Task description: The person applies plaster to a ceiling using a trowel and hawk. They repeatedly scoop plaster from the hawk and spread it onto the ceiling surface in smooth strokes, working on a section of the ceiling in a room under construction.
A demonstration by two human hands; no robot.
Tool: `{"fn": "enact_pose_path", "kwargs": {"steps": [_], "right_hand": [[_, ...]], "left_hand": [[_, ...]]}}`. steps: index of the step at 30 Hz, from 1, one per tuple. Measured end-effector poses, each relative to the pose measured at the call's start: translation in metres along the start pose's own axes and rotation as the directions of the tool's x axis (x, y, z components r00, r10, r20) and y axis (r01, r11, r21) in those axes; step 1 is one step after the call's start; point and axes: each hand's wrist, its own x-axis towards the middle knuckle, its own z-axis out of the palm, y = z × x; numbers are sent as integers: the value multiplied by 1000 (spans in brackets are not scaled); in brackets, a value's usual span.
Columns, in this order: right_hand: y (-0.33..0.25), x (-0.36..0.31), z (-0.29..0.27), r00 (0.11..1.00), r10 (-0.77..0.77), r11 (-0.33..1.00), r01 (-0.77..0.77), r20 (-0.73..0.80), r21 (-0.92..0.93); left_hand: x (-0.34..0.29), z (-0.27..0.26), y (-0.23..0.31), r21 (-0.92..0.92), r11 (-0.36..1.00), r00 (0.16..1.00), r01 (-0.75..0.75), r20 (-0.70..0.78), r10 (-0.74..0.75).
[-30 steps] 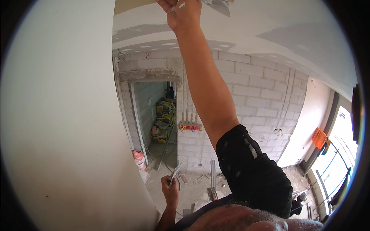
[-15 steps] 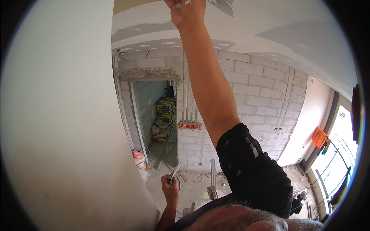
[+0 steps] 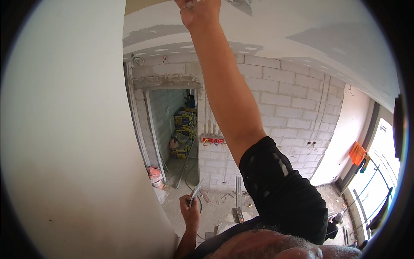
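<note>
Raised to the ceiling at the top edge of the picture, my right hand (image 3: 200, 15) is closed, its fingers partly cut off and smeared with white compound. Beside it a wide metal putty knife (image 3: 243, 6) lies close to the ceiling (image 3: 276, 34); its handle is hidden in the hand. Low on the left, near the smooth pale wall (image 3: 86, 129), my left hand (image 3: 189, 210) grips a thin flat putty blade (image 3: 196, 191), seen almost edge-on and tilted upward. Grey and white patches of filler mark the ceiling.
Behind stands a block wall (image 3: 276, 103) with a doorway and a red electrical box (image 3: 212, 140). Stacked yellow-and-dark bags (image 3: 183, 129) fill part of the room beyond. A metal profile (image 3: 238, 192) and debris lie on the floor far below. An orange cloth (image 3: 357, 153) hangs by the bright window.
My right hand and its putty knife have shifted a little to the left along the ceiling, and the forearm has swung with them. My left hand is almost unmoved.
</note>
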Motion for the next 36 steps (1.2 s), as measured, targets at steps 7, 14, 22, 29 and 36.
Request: {"fn": "enact_pose_path", "kwargs": {"steps": [7, 14, 22, 29, 36], "right_hand": [[17, -7, 3, 999, 47, 999, -47, -1, -1], [42, -11, 12, 993, 121, 993, -121, 11, 6], [74, -21, 12, 987, 152, 988, -150, 54, -38], [29, -99, -35, 924, 375, 828, -299, 72, -475], [-74, -204, -148, 858, 506, 452, -345, -82, -822]], "left_hand": [[-1, 4, 5, -4, 1000, 1000, 16, -5, -16], [0, 2, 5, 9, 1000, 1000, 2, -16, -2], [8, 8, 1, -7, 1000, 999, 15, -31, -15], [5, 1, -9, 71, 997, 997, 22, -76, -17], [3, 7, 9, -377, 875, 931, 302, -81, -357]]}}
